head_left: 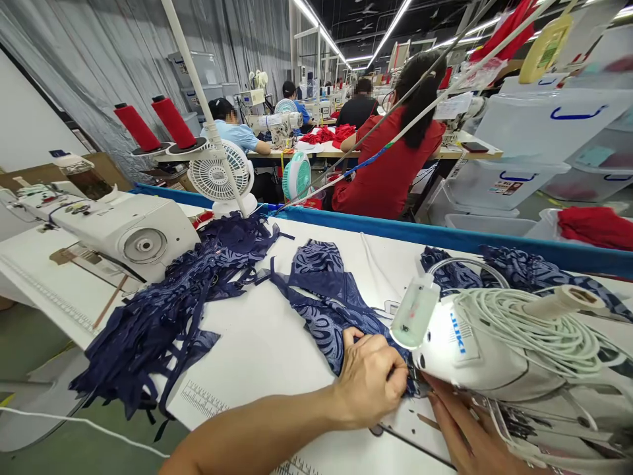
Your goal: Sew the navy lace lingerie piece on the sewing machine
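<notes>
Clearly, left fingers (pixel 391 362) clamped on navy fabric (pixel 322 322); right fingers (pixel 448 417), cannot tell; tabletop (pixel 252 340) bare leftward.

The white bench (pixel 247 343), printed with ruler scales (pixel 202 396), carries a navy fabric heap (pixel 190 297) spilling over its left edge, a patterned navy piece (pixel 319 326) mid-surface, a JUKI sewing machine (pixel 457 340), and patterned cloth (pixel 531 264) beyond.

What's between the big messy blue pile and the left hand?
In the head view, bare white tabletop lies between the navy pile and the left hand, which rests on patterned blue cloth.
</notes>
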`<action>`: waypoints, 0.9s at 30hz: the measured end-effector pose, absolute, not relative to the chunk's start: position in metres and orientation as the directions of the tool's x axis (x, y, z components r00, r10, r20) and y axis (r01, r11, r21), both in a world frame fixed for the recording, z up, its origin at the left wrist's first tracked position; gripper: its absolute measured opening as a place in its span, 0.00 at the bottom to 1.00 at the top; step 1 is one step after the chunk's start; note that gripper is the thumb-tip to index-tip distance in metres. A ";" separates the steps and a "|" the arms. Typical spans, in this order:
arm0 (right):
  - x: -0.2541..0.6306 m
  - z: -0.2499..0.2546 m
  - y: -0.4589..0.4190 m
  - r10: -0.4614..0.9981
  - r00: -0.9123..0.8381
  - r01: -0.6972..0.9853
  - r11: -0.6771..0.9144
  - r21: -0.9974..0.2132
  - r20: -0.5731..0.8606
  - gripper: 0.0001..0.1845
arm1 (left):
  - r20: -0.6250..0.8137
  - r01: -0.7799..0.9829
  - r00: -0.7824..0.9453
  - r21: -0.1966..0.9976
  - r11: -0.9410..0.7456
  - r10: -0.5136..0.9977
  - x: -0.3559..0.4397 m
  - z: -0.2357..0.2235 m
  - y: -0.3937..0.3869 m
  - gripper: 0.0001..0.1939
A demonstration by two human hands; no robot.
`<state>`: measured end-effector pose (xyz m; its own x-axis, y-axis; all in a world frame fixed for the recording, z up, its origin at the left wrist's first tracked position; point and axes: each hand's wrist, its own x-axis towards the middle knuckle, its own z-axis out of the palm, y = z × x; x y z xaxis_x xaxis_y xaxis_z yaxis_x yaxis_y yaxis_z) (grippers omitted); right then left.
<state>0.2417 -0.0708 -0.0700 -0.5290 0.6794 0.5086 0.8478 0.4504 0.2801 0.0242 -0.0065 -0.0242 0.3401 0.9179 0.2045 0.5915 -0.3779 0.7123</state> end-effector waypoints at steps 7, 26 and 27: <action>0.235 -0.066 -0.064 0.653 -0.584 0.810 0.503 0.300 0.482 0.39 | 0.160 0.623 0.341 0.700 -0.350 0.926 0.027 -0.020 -0.005 0.07; 0.233 -0.065 -0.065 0.624 -0.652 0.755 0.483 0.444 0.431 0.41 | 0.189 0.630 0.320 0.689 -0.357 0.928 0.028 -0.024 -0.006 0.07; 0.232 -0.065 -0.065 0.631 -0.646 0.760 0.483 0.435 0.429 0.41 | 0.185 0.632 0.322 0.688 -0.356 0.929 0.028 -0.023 -0.006 0.07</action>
<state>0.2324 -0.0651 -0.0651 -0.6464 0.6308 0.4293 0.7600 0.4826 0.4353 0.0281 -0.0056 -0.0234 0.3217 0.9286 0.1848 0.6319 -0.3559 0.6885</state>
